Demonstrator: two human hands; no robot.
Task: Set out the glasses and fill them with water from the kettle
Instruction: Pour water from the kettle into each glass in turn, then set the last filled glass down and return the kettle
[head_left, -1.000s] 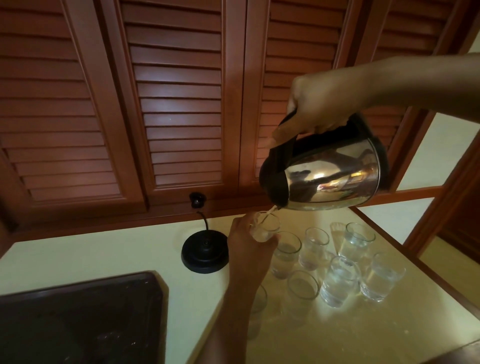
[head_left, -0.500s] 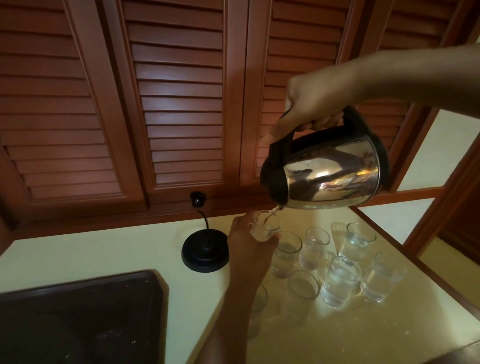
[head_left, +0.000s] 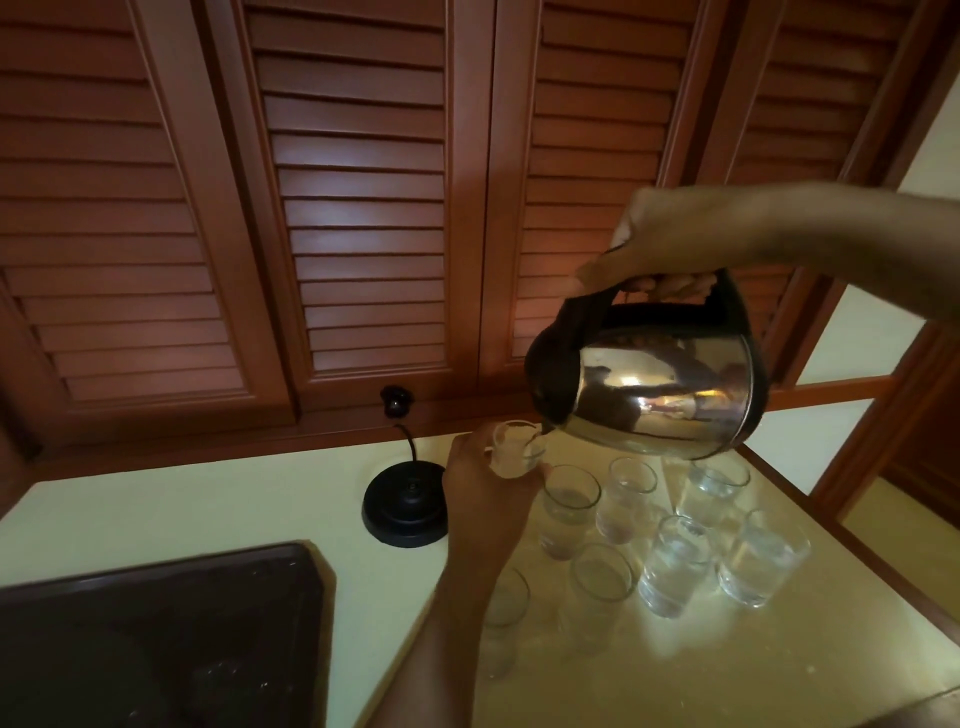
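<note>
My right hand grips the black handle of a shiny steel kettle, tilted with its spout down to the left. The spout sits right over the rim of a small clear glass, which my left hand holds lifted above the counter. Several more clear glasses stand clustered on the cream counter to the right of my left hand. Three on the right side, such as one glass, hold water; a nearer glass looks empty.
The kettle's black round base sits left of my left hand, its cord running to a plug on the wooden back ledge. A dark tray fills the near left. Louvred wooden doors rise behind the counter; the counter's wooden edge runs down the right.
The kettle has levelled a little with its spout staying over the held glass. My left hand and the glass have stayed almost still.
</note>
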